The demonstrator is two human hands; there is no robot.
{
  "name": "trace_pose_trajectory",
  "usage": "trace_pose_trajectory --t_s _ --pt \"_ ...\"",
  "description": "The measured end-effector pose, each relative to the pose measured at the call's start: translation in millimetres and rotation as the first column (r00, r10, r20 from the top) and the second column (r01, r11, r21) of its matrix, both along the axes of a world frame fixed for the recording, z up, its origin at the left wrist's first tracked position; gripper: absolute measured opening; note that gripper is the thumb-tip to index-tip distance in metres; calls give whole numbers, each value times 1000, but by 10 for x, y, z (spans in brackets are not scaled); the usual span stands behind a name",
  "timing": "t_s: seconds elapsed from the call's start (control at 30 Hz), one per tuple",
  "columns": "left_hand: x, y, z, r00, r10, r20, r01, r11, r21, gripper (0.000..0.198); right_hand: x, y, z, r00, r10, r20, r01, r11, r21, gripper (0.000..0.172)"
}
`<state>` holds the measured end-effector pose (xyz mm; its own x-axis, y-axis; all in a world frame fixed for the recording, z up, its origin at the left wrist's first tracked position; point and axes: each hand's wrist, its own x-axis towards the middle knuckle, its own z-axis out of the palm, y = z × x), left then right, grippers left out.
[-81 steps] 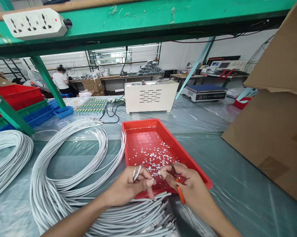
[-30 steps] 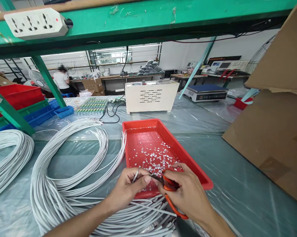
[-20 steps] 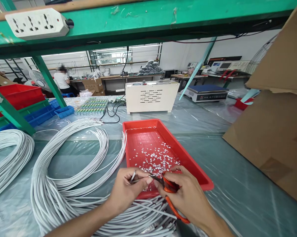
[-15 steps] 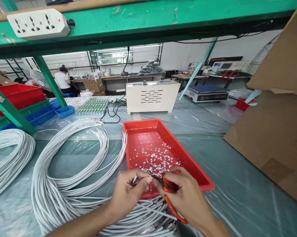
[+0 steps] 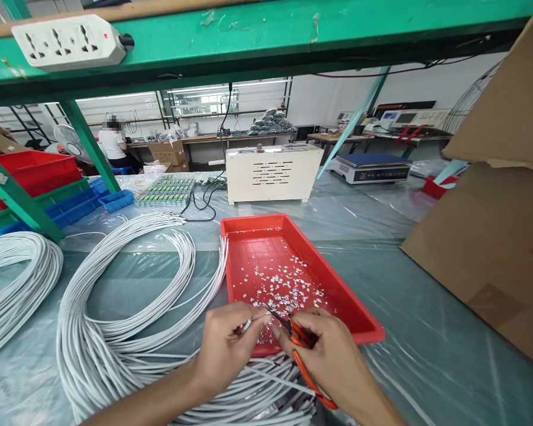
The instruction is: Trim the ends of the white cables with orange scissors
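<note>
The left hand [image 5: 224,352] pinches a white cable end [image 5: 247,324] over the near edge of the red tray [image 5: 255,248]. The right hand [image 5: 335,361] is closed around orange-handled cutters [image 5: 302,362], whose tips meet that end. On the film-covered workshop tabletop [image 5: 381,266] are one tray, two cable coils [image 5: 115,331] and one cardboard box [image 5: 483,236].

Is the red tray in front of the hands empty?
No, many small white scraps lie scattered on the floor of the red tray.
</note>
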<state>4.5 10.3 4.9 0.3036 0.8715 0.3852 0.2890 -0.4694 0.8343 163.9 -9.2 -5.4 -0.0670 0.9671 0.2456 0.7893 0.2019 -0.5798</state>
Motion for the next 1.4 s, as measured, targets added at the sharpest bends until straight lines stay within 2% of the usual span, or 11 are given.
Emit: trace_pose_trajectory --t_s 0.1,0.2,0.27,0.37,0.53,0.6,0.77,0.9,1.2,1.3,1.4 --pt "21 17 22 995 -84 62 94 977 -190 25 3 15 16 1000 -2 8 2 1000 15 38" --pt "41 50 26 969 -164 185 222 904 -364 31 33 23 29 992 -1 -126 2 1000 13 28" --pt "43 66 24 952 -193 238 278 870 -408 31 51 22 41 952 7 -307 -3 1000 13 21" --pt "38 73 29 934 -230 272 331 844 -422 32 58 21 65 838 28 -546 -39 999 -10 12" --pt "42 67 38 911 -258 322 390 793 -467 34 17 38 77 699 14 -715 -103 991 -81 8" --pt "48 67 31 910 -260 324 392 795 -463 32 -7 39 69 661 14 -750 -117 990 -85 8" --pt "65 60 -10 921 -228 316 359 812 -460 25 -53 19 39 585 -50 -809 -53 994 -100 15" --pt "71 49 -38 929 -191 318 327 826 -459 24 -66 12 26 579 -46 -814 -41 996 -85 14" --pt "99 11 -58 951 -145 273 264 841 -473 29 -62 20 28 649 6 -760 -66 997 -49 9" --pt "102 -6 -38 951 -158 265 273 829 -488 33 -60 18 28 636 20 -771 -87 995 -46 10" --pt "99 -6 -17 940 -193 282 318 799 -510 35 -64 18 27 586 6 -810 -99 993 -64 11"
